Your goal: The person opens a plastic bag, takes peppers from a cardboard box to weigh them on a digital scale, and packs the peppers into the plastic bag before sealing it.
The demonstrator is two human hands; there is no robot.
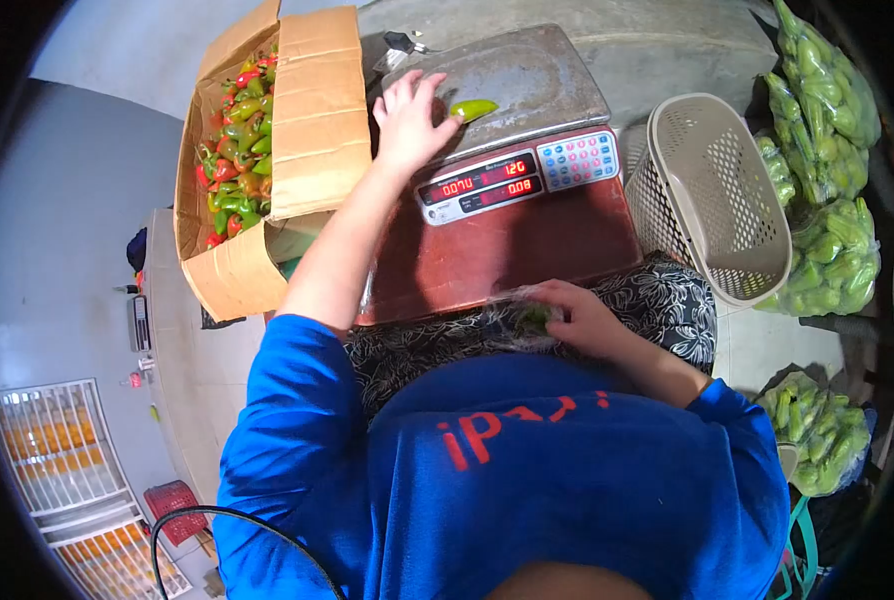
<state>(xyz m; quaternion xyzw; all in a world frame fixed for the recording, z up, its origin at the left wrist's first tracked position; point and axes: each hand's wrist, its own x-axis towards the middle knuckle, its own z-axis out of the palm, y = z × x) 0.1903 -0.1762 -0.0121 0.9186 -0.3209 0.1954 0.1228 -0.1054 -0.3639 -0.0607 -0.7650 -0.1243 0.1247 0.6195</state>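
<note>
My left hand (412, 120) is over the left side of the metal weighing plate (542, 75), fingers spread, its thumb by a single green chili pepper (474, 109) lying on the plate. The plate belongs to a red-brown digital scale (527, 250) whose panel (482, 185) shows lit red digits. Low in front of my lap, my right hand (582, 318) is closed on a clear plastic bag (512, 318). Something green shows inside that bag. The fingertips of the right hand are partly hidden by the plastic.
An open cardboard box (317, 110) of red and green peppers stands left of the scale. To the right is a beige perforated basket (707, 190). Bags of green vegetables (827, 255) lie beyond it, with another bag (815, 432) nearer me. Dark keys (404, 42) sit behind the scale.
</note>
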